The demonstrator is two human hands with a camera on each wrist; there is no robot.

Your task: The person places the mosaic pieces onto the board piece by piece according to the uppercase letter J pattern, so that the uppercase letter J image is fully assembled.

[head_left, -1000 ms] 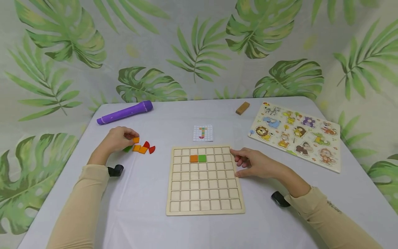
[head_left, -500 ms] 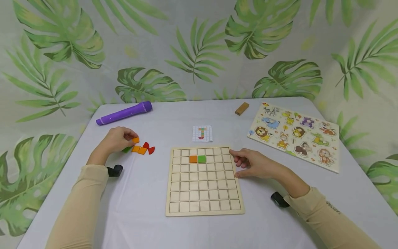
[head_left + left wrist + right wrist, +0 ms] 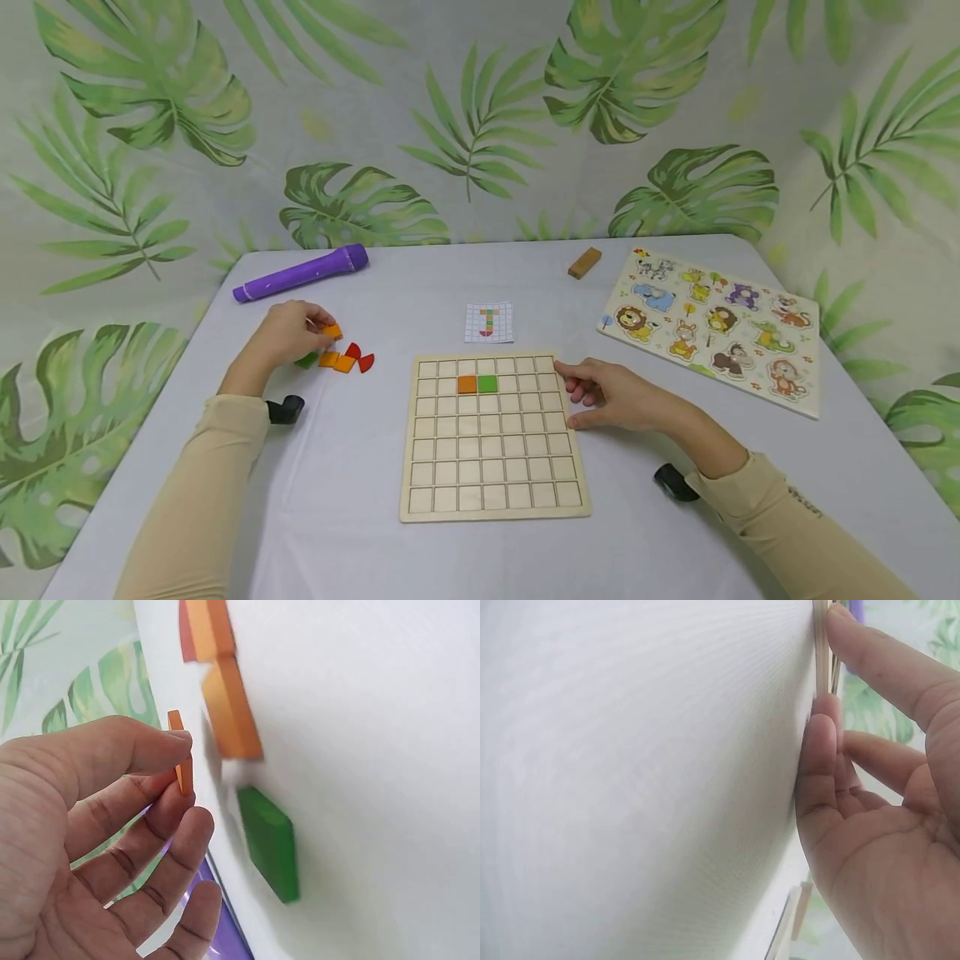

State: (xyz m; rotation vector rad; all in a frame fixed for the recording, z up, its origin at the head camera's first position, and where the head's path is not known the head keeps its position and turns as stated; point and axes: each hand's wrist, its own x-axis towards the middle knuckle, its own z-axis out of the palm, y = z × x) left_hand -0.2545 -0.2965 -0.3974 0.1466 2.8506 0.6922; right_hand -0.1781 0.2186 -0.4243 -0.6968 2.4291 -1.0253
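Between thumb and fingertips my left hand (image 3: 285, 335) pinches an orange square tile (image 3: 185, 774), held just above the cloth. Below it lie a green tile (image 3: 268, 844), partly hidden by the hand in the head view, two orange tiles (image 3: 344, 363) and two red quarter-round pieces (image 3: 366, 362). A wooden grid board (image 3: 480, 450) lies in the middle, with an orange square (image 3: 467, 384) and a green square (image 3: 487, 383) side by side in its second row. My right hand (image 3: 626, 393) touches the board's right edge with forefinger and thumb.
A small pattern card (image 3: 489, 322) lies behind the board. At the back left is a purple microphone-shaped toy (image 3: 300, 273). A small wooden block (image 3: 584, 262) and an animal puzzle board (image 3: 712, 329) lie at the back right.
The left hand has shifted slightly right, raising and tilting the orange tile away from the pile. My right hand stays at the board's edge.
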